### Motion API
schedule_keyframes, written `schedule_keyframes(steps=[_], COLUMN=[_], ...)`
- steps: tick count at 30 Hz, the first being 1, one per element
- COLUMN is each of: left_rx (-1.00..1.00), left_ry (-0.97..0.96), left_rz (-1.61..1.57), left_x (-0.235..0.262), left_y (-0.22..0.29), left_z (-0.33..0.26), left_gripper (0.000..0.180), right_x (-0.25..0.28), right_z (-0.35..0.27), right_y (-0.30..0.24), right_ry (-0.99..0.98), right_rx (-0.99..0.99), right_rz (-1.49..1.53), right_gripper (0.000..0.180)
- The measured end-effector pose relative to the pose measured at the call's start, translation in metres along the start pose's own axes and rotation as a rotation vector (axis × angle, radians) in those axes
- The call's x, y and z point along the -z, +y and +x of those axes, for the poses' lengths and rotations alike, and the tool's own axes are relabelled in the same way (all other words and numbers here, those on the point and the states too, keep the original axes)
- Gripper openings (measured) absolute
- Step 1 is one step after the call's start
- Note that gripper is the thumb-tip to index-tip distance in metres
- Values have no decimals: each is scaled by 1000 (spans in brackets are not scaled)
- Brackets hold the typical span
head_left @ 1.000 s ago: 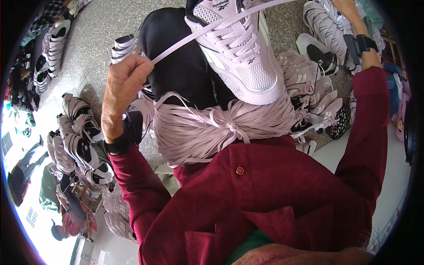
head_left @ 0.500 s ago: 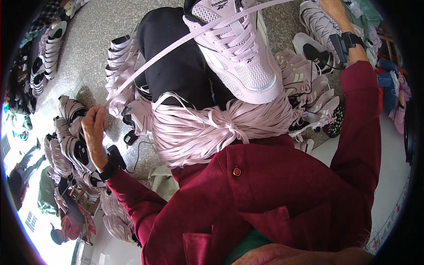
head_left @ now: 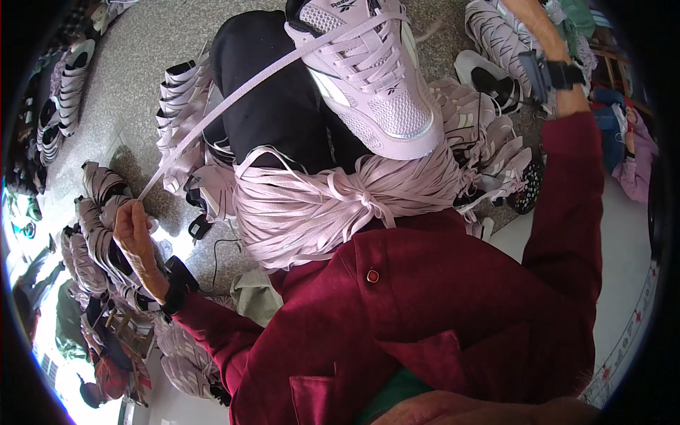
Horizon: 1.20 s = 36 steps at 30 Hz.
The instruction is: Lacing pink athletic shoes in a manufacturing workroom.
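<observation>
Lace (head_left: 244, 90): swung lower and farther left; its right stretch no longer reaches the top edge, so more seems drawn leftward.
Shoe (head_left: 372, 85): 1, pink, toe above the tied lace bundle (head_left: 304, 205) on the lap.
Left hand (head_left: 136, 237): fingertips pinching the lace's end.
Right hand (head_left: 530, 13): cut off; fingers, cannot tell.

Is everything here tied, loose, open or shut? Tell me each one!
Lace: stretched straight
Left hand: fingers closed on the lace
Right hand: partly cut off, can't tell
Shoe: laced across its front
Lace bundle: tied at the middle
</observation>
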<state>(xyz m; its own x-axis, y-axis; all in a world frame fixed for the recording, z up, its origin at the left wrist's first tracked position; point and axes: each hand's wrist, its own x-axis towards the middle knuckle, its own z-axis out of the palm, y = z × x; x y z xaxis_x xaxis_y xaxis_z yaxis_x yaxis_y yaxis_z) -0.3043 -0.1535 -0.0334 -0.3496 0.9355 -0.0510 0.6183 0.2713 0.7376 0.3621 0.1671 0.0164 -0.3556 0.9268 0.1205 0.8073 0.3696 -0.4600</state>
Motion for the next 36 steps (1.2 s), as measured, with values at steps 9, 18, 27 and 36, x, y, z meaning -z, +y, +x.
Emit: schedule_keyframes(steps=[9,18,27,36], left_rx=[-7,20,-11,-31], left_ry=[15,61,30,105], left_rz=[-29,-127,-61,19], left_x=[-5,3,9,15], left_y=[-1,-4,-1,-4], left_z=[2,-1,-3,-15], left_gripper=[18,19,18,21], right_x=[-69,-88,-91,-78], right_z=[-37,-40,-41,-45], right_y=[-150,-157,-150,-159], right_ry=[-84,-80,39,79], right_rx=[430,188,404,447], right_rz=[213,427,280,-24], right_gripper=[13,23,16,14])
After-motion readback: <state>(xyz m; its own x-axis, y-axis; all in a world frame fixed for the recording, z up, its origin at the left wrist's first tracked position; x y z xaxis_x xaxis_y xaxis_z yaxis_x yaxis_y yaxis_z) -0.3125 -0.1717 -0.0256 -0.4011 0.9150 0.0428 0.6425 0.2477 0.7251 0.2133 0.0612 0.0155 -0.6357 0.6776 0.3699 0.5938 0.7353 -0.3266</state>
